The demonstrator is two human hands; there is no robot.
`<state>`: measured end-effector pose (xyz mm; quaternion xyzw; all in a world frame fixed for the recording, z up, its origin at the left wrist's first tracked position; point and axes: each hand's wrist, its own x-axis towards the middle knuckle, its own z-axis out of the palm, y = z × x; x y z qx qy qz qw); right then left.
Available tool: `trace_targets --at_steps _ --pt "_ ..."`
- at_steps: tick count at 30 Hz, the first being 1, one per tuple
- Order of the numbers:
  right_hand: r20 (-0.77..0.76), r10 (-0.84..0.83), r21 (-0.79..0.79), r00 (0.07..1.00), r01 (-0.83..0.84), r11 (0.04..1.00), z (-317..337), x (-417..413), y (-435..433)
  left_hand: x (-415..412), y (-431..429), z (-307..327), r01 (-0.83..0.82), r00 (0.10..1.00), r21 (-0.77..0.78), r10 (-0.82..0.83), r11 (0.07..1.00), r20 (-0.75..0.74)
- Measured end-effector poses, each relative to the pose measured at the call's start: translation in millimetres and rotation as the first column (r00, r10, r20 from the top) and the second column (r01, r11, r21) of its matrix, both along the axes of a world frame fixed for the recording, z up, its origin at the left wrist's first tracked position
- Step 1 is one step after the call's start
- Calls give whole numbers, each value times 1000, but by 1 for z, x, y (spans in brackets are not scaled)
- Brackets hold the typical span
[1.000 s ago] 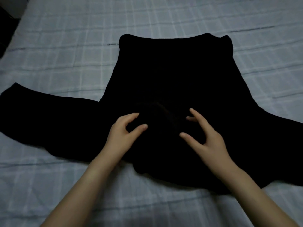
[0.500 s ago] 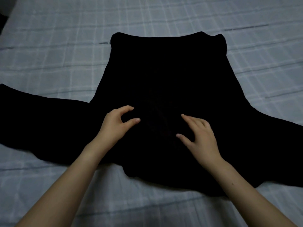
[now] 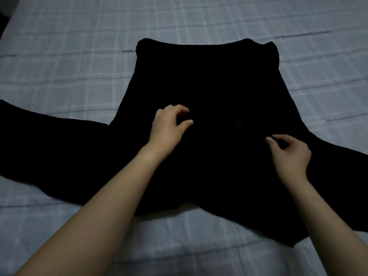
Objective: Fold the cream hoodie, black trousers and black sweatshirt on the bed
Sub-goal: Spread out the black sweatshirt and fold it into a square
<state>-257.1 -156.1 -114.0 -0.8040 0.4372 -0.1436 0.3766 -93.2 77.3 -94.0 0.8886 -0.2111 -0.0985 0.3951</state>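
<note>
The black sweatshirt [image 3: 199,80] lies spread flat on the bed [image 3: 59,56], its straight edge far from me and one sleeve running out to each side. My left hand [image 3: 169,126] sits on the middle of the cloth, curled fingers and thumb pinching the fabric. On the cloth further right, my right hand [image 3: 288,154] pinches the fabric between its curled fingers and thumb. The dim light hides folds and seams in the black cloth. No cream hoodie or black trousers are in view.
A pale blue checked sheet covers the bed on all sides of the sweatshirt. The left sleeve [image 3: 39,140] reaches the frame's left edge, and the right sleeve [image 3: 338,186] runs off at the right. A dark gap shows past the bed's far left corner.
Both hands went from spread fingers to curled ones on the cloth. My right hand slid right, away from my left, which shifted a little further from me.
</note>
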Motion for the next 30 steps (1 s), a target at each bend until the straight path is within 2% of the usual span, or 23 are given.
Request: trace_targets --at_steps 2,3,5,6,7,9,10,12,15,17,20,23,25,28,30 --pt "-70 -25 -63 997 20 998 2 0 3 -8 -6 9 -23 994 25 20 999 108" --pt "-71 13 -144 997 -23 989 5 0 9 -18 -5 10 -6 972 20 1 1000 233" --pt "-33 215 -337 976 -213 917 10 2 32 -48 -4 6 99 878 164 -163 982 451" --pt "-57 336 -412 940 -328 850 9 4 45 -62 -4 -2 157 849 289 -278 944 449" --pt "-133 428 -458 894 -438 773 5 7 58 -70 -3 -11 201 850 420 -370 885 374" --pt "-358 504 -421 786 -618 664 -15 9 71 -65 7 -39 250 863 601 -456 759 218" --pt "-456 506 -367 732 -672 643 -27 9 71 -57 14 -53 268 858 629 -478 730 188" --pt "-548 497 -319 673 -718 619 -53 6 64 -45 26 -74 308 841 603 -507 736 190" --pt "-550 508 -305 663 -726 616 -63 5 61 -43 25 -79 348 850 576 -508 740 140" --pt "-539 508 -313 672 -720 619 -53 2 64 -49 21 -69 311 860 589 -485 746 161" --pt "-521 462 -408 718 -685 604 -42 -23 63 -74 26 -56 213 885 580 -407 786 227" --pt "-589 502 -348 633 -759 550 -53 -50 61 -96 42 -71 253 890 602 -426 758 163" --pt "-609 513 -309 605 -777 549 -60 -51 59 -94 45 -79 255 900 608 -415 752 136" --pt "-558 525 -326 642 -752 573 -52 -48 63 -91 41 -69 241 894 596 -414 766 170" --pt "-451 601 -311 660 -747 587 -43 -63 77 -104 54 -59 263 873 530 -433 806 225"
